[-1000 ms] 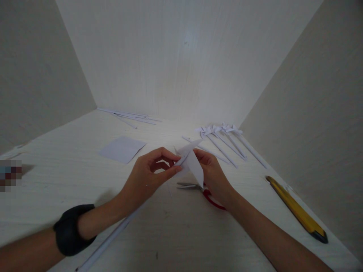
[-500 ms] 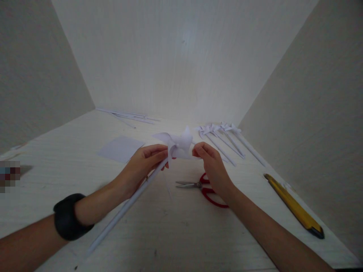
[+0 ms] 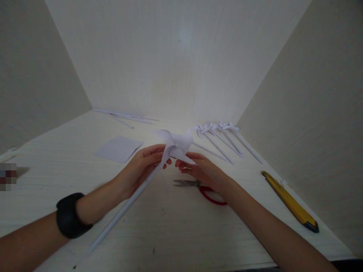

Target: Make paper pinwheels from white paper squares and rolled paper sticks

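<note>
A white paper pinwheel on a rolled-paper stick is held up in the middle, its blades curled in toward the centre. My left hand is closed around the upper stick just behind the blades, which hide some of its fingers. At the lower right blade, my right hand has its fingers bent behind and under the paper, gripping at the pinwheel; the exact contact is hidden. Red-handled scissors lie on the table beneath my right hand, partly covered by it.
Several finished pinwheels lie at the back right. Thin paper sticks rest at the back left, near a paper sheet. A yellow utility knife lies along the right side. Walls enclose the table's back and sides.
My right hand has moved left and slightly down, from beside the pinwheel to behind its lower right blade. The blades have turned a little. My left hand keeps hold of the stick.
</note>
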`<state>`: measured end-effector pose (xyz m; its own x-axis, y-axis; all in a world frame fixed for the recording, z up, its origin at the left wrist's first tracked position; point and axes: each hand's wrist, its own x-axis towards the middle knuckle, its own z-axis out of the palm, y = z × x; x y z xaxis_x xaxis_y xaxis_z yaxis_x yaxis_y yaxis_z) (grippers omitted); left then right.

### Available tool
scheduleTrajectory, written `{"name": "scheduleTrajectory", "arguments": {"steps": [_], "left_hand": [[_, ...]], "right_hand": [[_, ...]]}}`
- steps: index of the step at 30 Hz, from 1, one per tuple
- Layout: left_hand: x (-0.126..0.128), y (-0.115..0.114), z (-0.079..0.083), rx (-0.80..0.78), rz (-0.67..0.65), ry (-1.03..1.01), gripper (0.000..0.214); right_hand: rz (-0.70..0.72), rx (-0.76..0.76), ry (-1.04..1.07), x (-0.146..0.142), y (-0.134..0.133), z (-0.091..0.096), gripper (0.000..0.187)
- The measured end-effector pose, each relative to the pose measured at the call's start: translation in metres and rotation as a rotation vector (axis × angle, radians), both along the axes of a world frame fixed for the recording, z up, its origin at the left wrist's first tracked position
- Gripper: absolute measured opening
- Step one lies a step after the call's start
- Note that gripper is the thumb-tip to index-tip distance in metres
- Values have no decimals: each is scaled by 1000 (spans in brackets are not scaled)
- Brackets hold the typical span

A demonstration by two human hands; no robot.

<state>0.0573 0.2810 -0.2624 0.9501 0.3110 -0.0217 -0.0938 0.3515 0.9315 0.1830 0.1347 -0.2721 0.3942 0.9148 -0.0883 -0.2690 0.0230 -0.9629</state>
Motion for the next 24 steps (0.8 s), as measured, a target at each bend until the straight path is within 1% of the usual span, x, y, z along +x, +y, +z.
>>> {"name": "scheduleTrajectory", "arguments": {"steps": [2, 4, 7, 9, 11, 12, 14, 17, 19, 21, 24], "left_hand": [[0, 0, 2, -32, 58, -28, 16], [1, -1, 5, -69, 125, -53, 15], [2, -2, 7, -112, 186, -67, 17], [2, -2, 8, -107, 208, -75, 17], [3, -2, 7, -96, 246, -89, 16], [3, -1, 6, -93, 268, -98, 15], [4, 1, 5, -92, 308, -117, 12], [4, 3, 3, -87, 325, -150, 10], [4, 4, 2, -82, 305, -156, 12], [4, 3, 1, -71, 260, -118, 14], [3, 3, -2, -36, 201, -17, 15]], "right_hand": [[48, 0, 33, 1, -3, -3, 14], [118, 12, 0, 1, -5, -3, 19], [305, 36, -62, -6, -6, -1, 28], [448, 62, -49, -13, -6, 2, 35], [538, 77, -17, -19, -5, 5, 37], [558, 76, -8, -22, -5, 6, 36], [557, 54, -19, -25, -6, 9, 31], [502, 18, -88, -27, -7, 11, 21], [452, -9, -146, -26, -7, 12, 18], [395, -32, -209, -24, -7, 15, 19], [244, -30, -343, -16, -6, 21, 21]]}}
